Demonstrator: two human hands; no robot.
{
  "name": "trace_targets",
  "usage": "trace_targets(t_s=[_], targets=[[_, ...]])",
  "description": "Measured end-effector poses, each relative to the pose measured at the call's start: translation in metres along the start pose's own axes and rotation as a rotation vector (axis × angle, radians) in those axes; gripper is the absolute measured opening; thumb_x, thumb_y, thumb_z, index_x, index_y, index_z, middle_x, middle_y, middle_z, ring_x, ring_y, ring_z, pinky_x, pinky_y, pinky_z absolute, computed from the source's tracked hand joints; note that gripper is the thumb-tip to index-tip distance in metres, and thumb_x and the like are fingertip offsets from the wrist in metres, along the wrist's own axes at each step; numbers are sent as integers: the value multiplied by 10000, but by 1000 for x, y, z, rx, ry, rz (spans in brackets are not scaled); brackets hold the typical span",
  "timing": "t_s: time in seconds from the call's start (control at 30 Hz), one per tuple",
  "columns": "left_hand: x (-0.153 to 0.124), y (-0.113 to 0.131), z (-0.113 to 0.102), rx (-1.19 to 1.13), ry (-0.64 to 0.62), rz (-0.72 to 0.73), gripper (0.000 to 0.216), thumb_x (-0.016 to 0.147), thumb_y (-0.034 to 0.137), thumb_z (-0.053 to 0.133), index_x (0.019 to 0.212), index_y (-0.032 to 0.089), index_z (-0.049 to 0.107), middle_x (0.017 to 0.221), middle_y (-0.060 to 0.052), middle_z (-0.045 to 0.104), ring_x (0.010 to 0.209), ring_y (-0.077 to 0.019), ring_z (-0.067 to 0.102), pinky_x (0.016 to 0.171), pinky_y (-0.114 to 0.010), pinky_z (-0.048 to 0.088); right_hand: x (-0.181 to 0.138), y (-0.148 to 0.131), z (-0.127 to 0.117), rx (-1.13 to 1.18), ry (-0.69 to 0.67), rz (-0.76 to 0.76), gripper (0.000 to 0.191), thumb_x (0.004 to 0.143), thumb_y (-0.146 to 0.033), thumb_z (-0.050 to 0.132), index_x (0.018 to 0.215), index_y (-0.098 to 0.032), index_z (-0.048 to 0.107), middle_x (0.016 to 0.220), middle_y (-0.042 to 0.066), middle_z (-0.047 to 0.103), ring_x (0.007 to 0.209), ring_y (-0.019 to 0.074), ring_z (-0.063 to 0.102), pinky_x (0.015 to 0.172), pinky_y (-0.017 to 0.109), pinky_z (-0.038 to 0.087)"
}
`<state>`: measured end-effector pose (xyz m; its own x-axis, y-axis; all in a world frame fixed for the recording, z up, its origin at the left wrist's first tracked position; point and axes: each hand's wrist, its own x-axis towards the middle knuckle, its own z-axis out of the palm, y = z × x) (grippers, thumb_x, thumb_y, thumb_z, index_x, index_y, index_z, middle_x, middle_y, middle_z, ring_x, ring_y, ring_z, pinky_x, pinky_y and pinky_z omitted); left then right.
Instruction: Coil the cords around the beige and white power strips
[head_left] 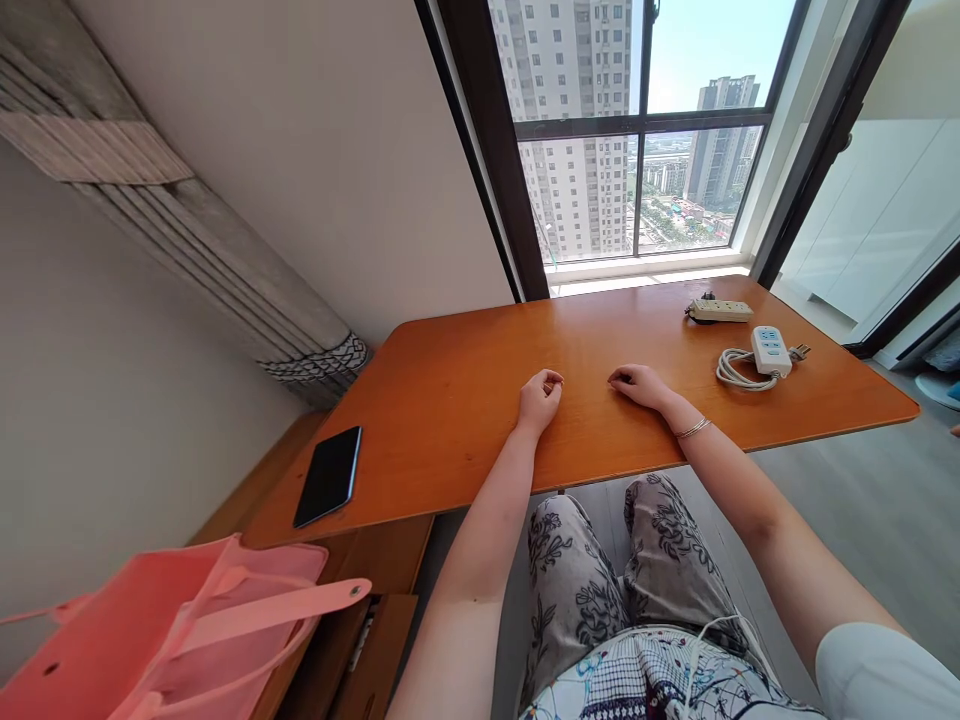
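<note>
My left hand [539, 402] rests on the brown wooden table [450, 400], its fingers loosely curled and nothing visible in them. A short way to its right, my right hand [637, 384] lies palm down on the same tabletop, fingers bent together and also without any object showing. A thin bracelet [694, 428] circles the right wrist. Nearest to that hand is a white power strip [771, 351] with its cable [739, 371] coiled beside it. Behind it sits a second, beige power strip [720, 311]. A dark-screened tablet [330, 475] lies far to the left of my left hand.
A pink bag [150, 620] stands at the lower left, beside the table's left end. Wooden drawers [382, 640] are below the tabletop there. The window [577, 190] rises behind the far edge, and a tied curtain [225, 260] hangs at the left.
</note>
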<state>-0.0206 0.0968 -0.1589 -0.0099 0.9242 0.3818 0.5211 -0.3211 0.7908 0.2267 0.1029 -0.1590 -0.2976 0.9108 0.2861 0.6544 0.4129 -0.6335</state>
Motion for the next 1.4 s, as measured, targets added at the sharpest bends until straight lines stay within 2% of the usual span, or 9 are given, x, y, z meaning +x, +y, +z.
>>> trace_targets(t_s=[0.57,0.73,1.0,1.4], targets=[[-1,1,-1,-14,4,-13,67,768,209,566,775,202,632,660,2,618,542,-130,513,580,-268,445,-2,-4,-4,9,-20,22,139,878,-189,634,946,-196,755,990,54,766,892,172,689,820,277,524],[-1,2,-1,-9,3,-5,68,766,217,561,775,206,628,702,-1,650,539,-121,510,567,-257,444,-2,-4,-3,8,-23,31,136,877,-185,636,940,-199,757,973,48,766,875,164,688,829,272,525],[-1,0,-1,-18,-5,-15,71,770,217,558,780,205,627,643,10,614,530,-122,509,570,-259,441,-1,-3,-2,8,-25,31,129,881,-192,635,935,-200,752,967,41,770,865,159,693,789,257,526],[-2,2,-2,3,-33,-24,66,789,208,560,785,199,625,693,7,643,546,-121,520,604,-266,442,-2,-3,-2,-1,-23,25,130,881,-199,634,942,-194,749,972,46,770,872,163,693,791,260,526]])
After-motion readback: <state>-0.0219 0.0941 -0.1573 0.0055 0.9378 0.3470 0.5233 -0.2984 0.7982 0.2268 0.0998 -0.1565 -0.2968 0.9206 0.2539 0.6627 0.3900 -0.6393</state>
